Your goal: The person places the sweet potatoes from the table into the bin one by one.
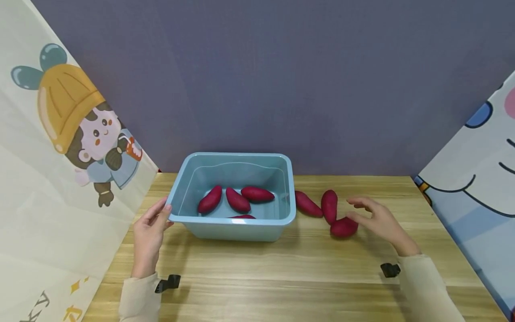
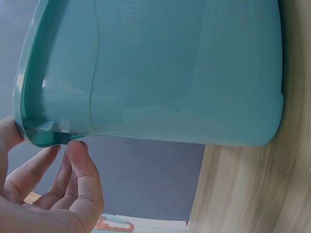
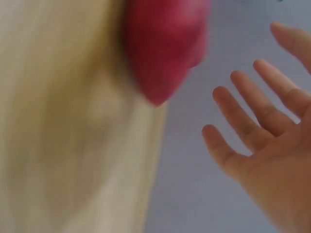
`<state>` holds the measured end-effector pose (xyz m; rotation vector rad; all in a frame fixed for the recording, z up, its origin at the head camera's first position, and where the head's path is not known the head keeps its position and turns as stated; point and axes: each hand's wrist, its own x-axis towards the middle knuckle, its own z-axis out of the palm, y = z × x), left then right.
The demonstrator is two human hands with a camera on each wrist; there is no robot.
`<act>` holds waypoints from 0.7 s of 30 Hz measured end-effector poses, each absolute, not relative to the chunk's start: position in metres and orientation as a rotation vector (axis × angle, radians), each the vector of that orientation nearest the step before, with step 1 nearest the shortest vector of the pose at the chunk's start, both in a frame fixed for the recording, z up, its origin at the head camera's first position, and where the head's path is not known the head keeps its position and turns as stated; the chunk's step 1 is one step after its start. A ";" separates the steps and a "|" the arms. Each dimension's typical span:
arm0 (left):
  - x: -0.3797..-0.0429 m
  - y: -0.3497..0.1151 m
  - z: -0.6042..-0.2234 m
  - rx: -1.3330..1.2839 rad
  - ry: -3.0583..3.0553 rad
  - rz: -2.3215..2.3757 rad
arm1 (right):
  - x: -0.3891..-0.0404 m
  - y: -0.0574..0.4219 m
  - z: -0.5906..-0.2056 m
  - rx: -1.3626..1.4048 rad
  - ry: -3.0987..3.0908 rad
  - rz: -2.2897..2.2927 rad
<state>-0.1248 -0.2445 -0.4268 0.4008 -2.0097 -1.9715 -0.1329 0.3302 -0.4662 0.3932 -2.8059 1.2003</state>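
Right hand (image 1: 378, 221): fingers spread, holding nothing. The nearest red sweet potato (image 1: 344, 228) lies on the worktop (image 1: 257, 273) just beside the thumb (contact cannot be confirmed). A second sweet potato (image 1: 329, 206) and a third (image 1: 307, 205) lie close by, towards the bin (image 1: 237, 232). Left hand (image 1: 150, 230): fingers pinch the rim at the near left corner. Four sweet potatoes (image 1: 210, 200) lie inside, one partly hidden by the front rim. The bin stands towards the worktop's back edge; open room extends before it and towards the right edge.
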 end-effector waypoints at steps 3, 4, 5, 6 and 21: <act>-0.125 -0.245 -0.426 0.396 -2.005 -1.968 | -0.135 0.339 -0.478 0.363 -2.847 1.283; -0.125 -0.245 -0.426 0.398 -2.004 -1.967 | -0.136 0.341 -0.482 0.359 -2.859 1.309; -0.125 -0.245 -0.426 0.400 -2.007 -1.964 | -0.136 0.343 -0.486 0.353 -2.867 1.331; -0.125 -0.244 -0.426 0.401 -2.008 -1.964 | -0.137 0.346 -0.490 0.344 -2.878 1.352; -0.124 -0.245 -0.426 0.392 -2.020 -1.977 | -0.127 0.366 -0.510 0.485 -2.908 1.347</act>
